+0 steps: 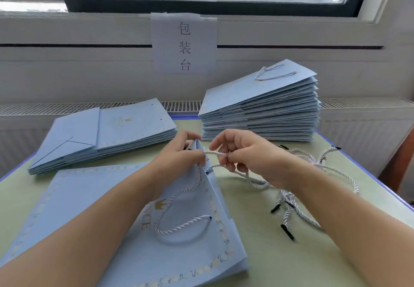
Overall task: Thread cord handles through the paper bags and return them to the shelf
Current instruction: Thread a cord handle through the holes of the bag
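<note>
Head view: the bag (125,215) lies flat at the table's (268,253) near edge, one handle (179,226) already looped on its face. The left hand (179,154) pinches the bag's top edge, its grip closed on paper. The right hand (242,152) grips the cord (215,153), fingers curled tight round it. Risk here: pull too hard and the cord slips out, or the paper tears. Spare cords (302,188) sprawl toward the right edge, ready to tangle.

Left hand (179,152): forearm extended, fingers curled, grip pinched. Right hand (244,152): forearm extended, fingertips pinched, facing the left.
</note>
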A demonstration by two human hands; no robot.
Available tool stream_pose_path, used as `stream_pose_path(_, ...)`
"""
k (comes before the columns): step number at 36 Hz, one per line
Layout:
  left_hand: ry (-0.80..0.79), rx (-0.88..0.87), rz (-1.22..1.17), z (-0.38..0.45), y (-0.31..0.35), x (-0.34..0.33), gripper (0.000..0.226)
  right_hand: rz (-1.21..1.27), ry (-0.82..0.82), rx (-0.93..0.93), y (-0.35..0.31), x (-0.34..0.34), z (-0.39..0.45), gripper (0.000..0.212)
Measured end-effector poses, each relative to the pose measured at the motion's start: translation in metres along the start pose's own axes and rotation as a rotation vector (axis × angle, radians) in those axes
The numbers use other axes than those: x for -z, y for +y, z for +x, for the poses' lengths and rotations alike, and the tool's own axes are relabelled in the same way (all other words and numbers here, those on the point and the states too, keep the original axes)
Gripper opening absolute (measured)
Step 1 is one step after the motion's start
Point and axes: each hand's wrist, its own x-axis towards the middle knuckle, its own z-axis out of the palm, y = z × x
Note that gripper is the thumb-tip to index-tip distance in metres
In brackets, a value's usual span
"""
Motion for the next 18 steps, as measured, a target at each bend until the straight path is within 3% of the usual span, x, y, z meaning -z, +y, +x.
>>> stream_pose_path(5, -0.018, -0.003, -0.009, -0.001, -0.001, -0.001, 0.053, -0.219, -0.035, -0.141, 0.002, -0.003, 0.003, 0.031)
stream_pose_path(12, -0.037, -0.004, -0.055, -0.002, -0.001, 0.006, 0.053, -0.433, 0.215, -0.271, 0.014, 0.027, 0.006, 0.029)
stream_pose_path(18, -0.034, 0.002, -0.073, -0.003, -0.003, 0.005, 0.053, -0.093, 0.465, -0.232, 0.011, 0.052, 0.006, 0.029)
